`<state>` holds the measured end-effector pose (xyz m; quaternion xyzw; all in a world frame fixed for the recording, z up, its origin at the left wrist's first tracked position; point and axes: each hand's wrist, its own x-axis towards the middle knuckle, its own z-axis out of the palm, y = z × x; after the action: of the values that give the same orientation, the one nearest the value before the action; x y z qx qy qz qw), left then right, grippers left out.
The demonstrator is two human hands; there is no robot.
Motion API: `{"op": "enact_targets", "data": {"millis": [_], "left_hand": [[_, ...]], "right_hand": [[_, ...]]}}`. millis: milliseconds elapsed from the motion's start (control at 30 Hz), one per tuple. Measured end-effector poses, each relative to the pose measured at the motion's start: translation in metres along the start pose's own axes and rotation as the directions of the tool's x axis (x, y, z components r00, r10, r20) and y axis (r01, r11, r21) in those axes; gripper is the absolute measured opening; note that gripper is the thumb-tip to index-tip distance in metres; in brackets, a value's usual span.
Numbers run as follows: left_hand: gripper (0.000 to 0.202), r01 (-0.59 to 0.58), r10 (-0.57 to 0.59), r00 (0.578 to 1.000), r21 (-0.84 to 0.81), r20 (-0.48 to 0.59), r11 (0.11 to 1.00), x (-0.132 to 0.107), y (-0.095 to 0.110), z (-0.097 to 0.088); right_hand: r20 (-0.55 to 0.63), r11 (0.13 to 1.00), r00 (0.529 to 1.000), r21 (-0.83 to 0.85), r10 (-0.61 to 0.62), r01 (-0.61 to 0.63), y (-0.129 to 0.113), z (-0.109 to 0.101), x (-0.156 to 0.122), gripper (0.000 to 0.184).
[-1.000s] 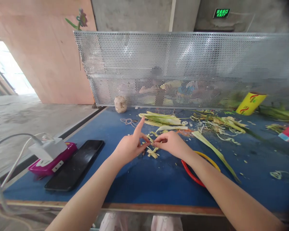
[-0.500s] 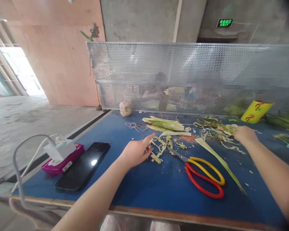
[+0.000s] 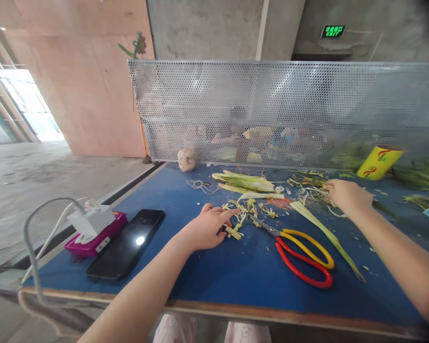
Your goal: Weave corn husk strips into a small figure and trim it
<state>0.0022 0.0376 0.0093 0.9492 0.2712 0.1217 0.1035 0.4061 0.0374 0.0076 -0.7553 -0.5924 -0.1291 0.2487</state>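
Note:
My left hand (image 3: 210,226) lies over a small heap of pale yellow-green husk scraps (image 3: 249,209), its fingers apart and reaching into the near side of the heap. On the right, my right hand (image 3: 352,196) is closed, its fingertips on a tangle of shredded husk strips (image 3: 311,186); exactly what lies under the fingers is partly hidden. Between the hands rest scissors (image 3: 289,247) with one yellow and one red handle, their tips at the small heap. Longer husk pieces (image 3: 245,182) lie behind it, and one long husk leaf (image 3: 323,234) slants beside the scissors.
At left on the blue table (image 3: 214,286) are a black phone (image 3: 127,243) and a magenta power strip (image 3: 95,240) with a white charger (image 3: 91,221). A twine ball (image 3: 186,159) and a yellow roll (image 3: 379,162) stand near the perforated metal screen (image 3: 207,95).
My right hand has moved left, and the shredded strips at its fingertips look more bunched together. My left hand has come down and slightly right, its fingers now over the small heap.

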Motion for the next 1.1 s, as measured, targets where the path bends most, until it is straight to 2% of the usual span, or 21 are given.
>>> {"op": "enact_targets", "data": {"millis": [67,133,200,267,333,367,433,500,567,633,700,833,933,1100], "left_hand": [[0.060,-0.002,0.002,1.000,-0.007,0.002,1.000,0.001,0.000,-0.001],[0.059,0.009,-0.010,1.000,-0.031,-0.016,0.999,0.001,0.000,-0.002],[0.058,0.038,-0.045,0.996,-0.096,-0.075,0.995,0.000,-0.001,-0.005],[0.058,0.063,-0.100,0.983,-0.227,-0.157,0.972,0.000,-0.001,-0.007],[0.058,0.078,-0.177,0.961,-0.405,-0.214,0.911,0.000,-0.001,-0.008],[0.058,0.084,-0.222,0.948,-0.496,-0.227,0.864,0.000,-0.002,-0.009],[0.060,0.086,-0.307,0.926,-0.667,-0.221,0.740,0.002,-0.003,-0.008],[0.062,0.076,-0.380,0.904,-0.804,-0.194,0.590,0.004,-0.003,-0.008],[0.062,0.059,-0.436,0.885,-0.890,-0.164,0.453,0.006,-0.004,-0.007],[0.060,0.051,-0.486,0.861,-0.926,-0.148,0.374,0.007,-0.003,-0.007],[0.059,0.049,-0.511,0.847,-0.935,-0.147,0.351,0.009,-0.002,-0.008],[0.063,0.016,-0.472,0.866,-0.933,-0.168,0.361,0.011,-0.001,-0.007],[0.061,0.004,-0.479,0.858,-0.929,-0.187,0.370,0.011,-0.002,-0.005],[0.055,0.013,-0.503,0.841,-0.923,-0.198,0.384,0.011,-0.003,-0.005]], "right_hand": [[0.026,0.999,0.999,-0.031,-0.019,0.020,-0.030,0.001,-0.006,0.042],[0.092,0.991,0.987,-0.006,-0.130,0.131,-0.069,0.000,-0.015,0.042],[0.201,0.927,0.905,0.070,-0.376,0.369,-0.111,-0.005,-0.029,0.035],[0.256,0.825,0.785,0.215,-0.564,0.522,-0.149,-0.013,-0.043,0.035],[0.301,0.742,0.685,0.378,-0.663,0.553,-0.177,-0.020,-0.055,0.038],[0.314,0.725,0.665,0.440,-0.678,0.531,-0.186,-0.022,-0.059,0.039],[0.328,0.718,0.671,0.529,-0.665,0.452,-0.198,-0.023,-0.062,0.037],[0.316,0.716,0.714,0.597,-0.625,0.362,-0.202,-0.017,-0.061,0.029],[0.299,0.685,0.748,0.675,-0.593,0.273,-0.202,-0.009,-0.059,0.024],[0.305,0.632,0.756,0.754,-0.579,0.180,-0.201,-0.002,-0.059,0.023],[0.327,0.589,0.760,0.803,-0.562,0.090,-0.199,0.001,-0.060,0.025],[0.376,0.551,0.781,0.833,-0.499,-0.049,-0.195,0.003,-0.064,0.030],[0.431,0.527,0.776,0.836,-0.461,-0.151,-0.194,0.003,-0.066,0.035],[0.465,0.539,0.773,0.820,-0.433,-0.191,-0.194,0.001,-0.070,0.032]]}}
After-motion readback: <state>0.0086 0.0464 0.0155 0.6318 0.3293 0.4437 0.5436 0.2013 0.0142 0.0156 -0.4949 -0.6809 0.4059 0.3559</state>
